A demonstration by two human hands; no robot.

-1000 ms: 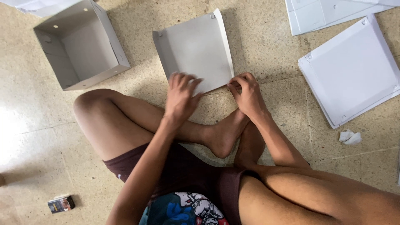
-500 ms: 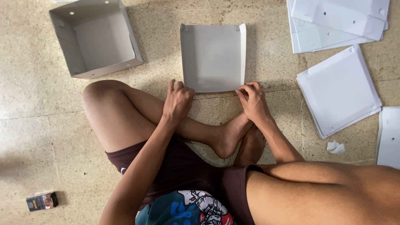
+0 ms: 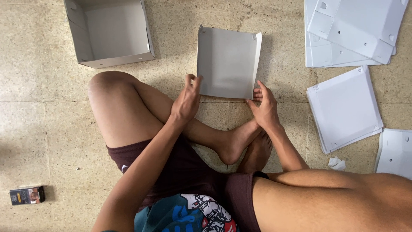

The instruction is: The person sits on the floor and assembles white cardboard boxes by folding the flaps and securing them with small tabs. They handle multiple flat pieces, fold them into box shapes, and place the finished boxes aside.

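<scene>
A grey cardboard box blank (image 3: 226,60) lies on the floor in front of my crossed legs, its left and right side flaps folded up. My left hand (image 3: 186,101) touches its near left corner, fingers apart. My right hand (image 3: 264,105) presses against the near right corner, fingertips on the board's edge. The near edge of the blank lies between both hands.
A finished open grey box (image 3: 109,30) stands at the top left. Stacks of flat white box blanks (image 3: 352,30) (image 3: 345,107) (image 3: 397,152) lie at the right. A crumpled paper scrap (image 3: 337,163) and a small dark packet (image 3: 26,194) rest on the speckled floor.
The view has shifted and the blank now lies square to me. Both hands have slid from the near edge's middle out to its two corners.
</scene>
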